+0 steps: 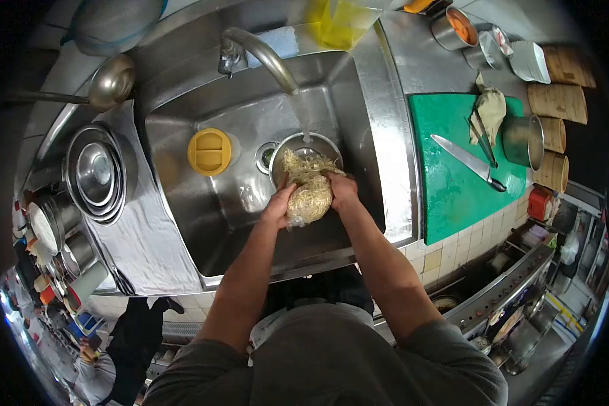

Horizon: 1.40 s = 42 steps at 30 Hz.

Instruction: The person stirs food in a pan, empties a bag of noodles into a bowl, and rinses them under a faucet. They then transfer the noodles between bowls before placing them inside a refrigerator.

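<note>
The left hand [277, 204] and right hand [344, 190] grip opposite sides of the bag of pale shreds [310, 201] between them, its top over the metal bowl [326, 144] just beyond, where a hasty tilt could spill strands into the surrounding sink [247, 197].

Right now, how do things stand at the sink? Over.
Left hand and right hand gripping bag of pale shreds. Bag partly over metal bowl, under running tap. Yellow lid off left, clear of both hands.

left hand [277, 204] + right hand [343, 189]: holding bag of pale shreds [310, 201] | bowl [329, 147]: in sink [240, 203] under running faucet [269, 59]
</note>
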Each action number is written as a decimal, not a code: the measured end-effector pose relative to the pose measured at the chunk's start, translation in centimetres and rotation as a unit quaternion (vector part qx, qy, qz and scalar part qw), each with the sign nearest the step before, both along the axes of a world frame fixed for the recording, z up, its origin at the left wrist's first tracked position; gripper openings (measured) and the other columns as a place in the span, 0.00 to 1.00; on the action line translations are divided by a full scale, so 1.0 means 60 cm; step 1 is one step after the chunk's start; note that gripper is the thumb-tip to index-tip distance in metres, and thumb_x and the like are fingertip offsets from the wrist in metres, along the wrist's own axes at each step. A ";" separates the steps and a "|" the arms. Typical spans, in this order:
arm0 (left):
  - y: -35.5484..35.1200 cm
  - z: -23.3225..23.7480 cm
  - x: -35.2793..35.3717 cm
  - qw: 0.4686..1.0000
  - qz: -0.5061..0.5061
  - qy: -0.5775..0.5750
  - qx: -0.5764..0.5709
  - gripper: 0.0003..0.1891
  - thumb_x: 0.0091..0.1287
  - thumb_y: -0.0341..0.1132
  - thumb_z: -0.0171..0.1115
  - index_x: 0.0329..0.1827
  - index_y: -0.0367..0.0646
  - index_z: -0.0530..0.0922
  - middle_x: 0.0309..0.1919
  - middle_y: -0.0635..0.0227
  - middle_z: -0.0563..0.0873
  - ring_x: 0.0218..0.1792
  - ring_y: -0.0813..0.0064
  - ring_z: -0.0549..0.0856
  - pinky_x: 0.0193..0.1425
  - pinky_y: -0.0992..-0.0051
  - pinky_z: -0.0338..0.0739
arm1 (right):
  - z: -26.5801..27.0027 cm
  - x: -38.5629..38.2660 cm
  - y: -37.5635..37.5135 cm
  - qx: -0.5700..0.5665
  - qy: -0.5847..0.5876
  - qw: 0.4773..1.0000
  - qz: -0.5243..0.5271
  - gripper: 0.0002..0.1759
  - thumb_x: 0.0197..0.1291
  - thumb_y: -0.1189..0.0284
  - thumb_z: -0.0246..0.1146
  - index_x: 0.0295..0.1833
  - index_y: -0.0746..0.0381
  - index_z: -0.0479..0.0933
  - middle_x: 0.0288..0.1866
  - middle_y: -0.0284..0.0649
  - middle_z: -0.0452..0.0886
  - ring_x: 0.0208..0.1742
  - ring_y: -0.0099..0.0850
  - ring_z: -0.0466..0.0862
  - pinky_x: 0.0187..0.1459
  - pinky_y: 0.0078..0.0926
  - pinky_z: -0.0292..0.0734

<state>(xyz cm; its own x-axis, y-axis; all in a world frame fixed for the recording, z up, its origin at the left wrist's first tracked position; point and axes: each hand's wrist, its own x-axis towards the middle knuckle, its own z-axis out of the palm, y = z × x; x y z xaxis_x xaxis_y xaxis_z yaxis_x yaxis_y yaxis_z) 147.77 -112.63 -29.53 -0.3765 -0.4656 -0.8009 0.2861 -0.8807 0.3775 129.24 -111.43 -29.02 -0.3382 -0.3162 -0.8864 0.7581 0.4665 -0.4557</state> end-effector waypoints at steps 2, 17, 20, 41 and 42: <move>-0.026 0.036 0.000 0.994 -0.101 -0.028 -0.017 0.34 0.78 0.39 0.49 0.85 0.56 0.51 0.71 0.58 0.73 0.65 0.65 0.79 0.62 0.61 0.80 | 0.069 0.004 -0.021 0.027 0.017 0.999 0.036 0.28 0.60 0.81 0.71 0.63 0.77 0.69 0.56 0.57 0.82 0.49 0.47 0.87 0.44 0.43 0.88; -0.003 -0.005 -0.012 0.997 -0.072 -0.022 -0.029 0.23 0.69 0.29 0.61 0.66 0.35 0.72 0.52 0.57 0.85 0.51 0.63 0.87 0.55 0.60 0.84 | -0.083 -0.033 -0.019 0.251 0.269 0.833 0.414 0.30 0.61 0.63 0.67 0.66 0.66 0.74 0.62 0.47 0.83 0.56 0.43 0.87 0.58 0.36 0.80; 0.030 -0.022 0.000 0.999 0.030 -0.001 -0.013 0.22 0.71 0.31 0.63 0.66 0.33 0.73 0.56 0.55 0.84 0.53 0.61 0.87 0.57 0.59 0.84 | -0.153 -0.038 0.004 0.243 0.313 0.810 0.432 0.22 0.69 0.60 0.58 0.62 0.60 0.80 0.63 0.43 0.84 0.59 0.43 0.86 0.59 0.39 0.80; -0.015 -0.014 -0.002 0.998 -0.035 -0.003 -0.052 0.33 0.70 0.32 0.65 0.77 0.41 0.62 0.59 0.53 0.82 0.53 0.57 0.87 0.56 0.54 0.86 | -0.024 -0.020 0.025 -0.012 0.437 0.823 0.362 0.12 0.64 0.65 0.67 0.46 0.62 0.83 0.40 0.45 0.87 0.44 0.39 0.88 0.48 0.35 0.81; -0.014 -0.015 -0.009 1.000 -0.002 -0.002 -0.016 0.36 0.67 0.30 0.66 0.78 0.44 0.61 0.61 0.53 0.80 0.56 0.57 0.86 0.57 0.55 0.85 | -0.014 -0.017 0.013 0.024 0.467 0.801 0.374 0.13 0.63 0.65 0.66 0.46 0.63 0.83 0.40 0.49 0.87 0.44 0.44 0.88 0.49 0.36 0.80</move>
<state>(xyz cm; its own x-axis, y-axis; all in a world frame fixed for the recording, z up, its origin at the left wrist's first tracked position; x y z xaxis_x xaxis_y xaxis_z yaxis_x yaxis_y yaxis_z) 147.21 -113.46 -30.45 -0.3753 -0.4901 -0.7867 0.2808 -0.8690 0.4074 128.21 -110.66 -29.87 -0.5927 -0.7128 -0.3750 -0.4026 0.6654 -0.6286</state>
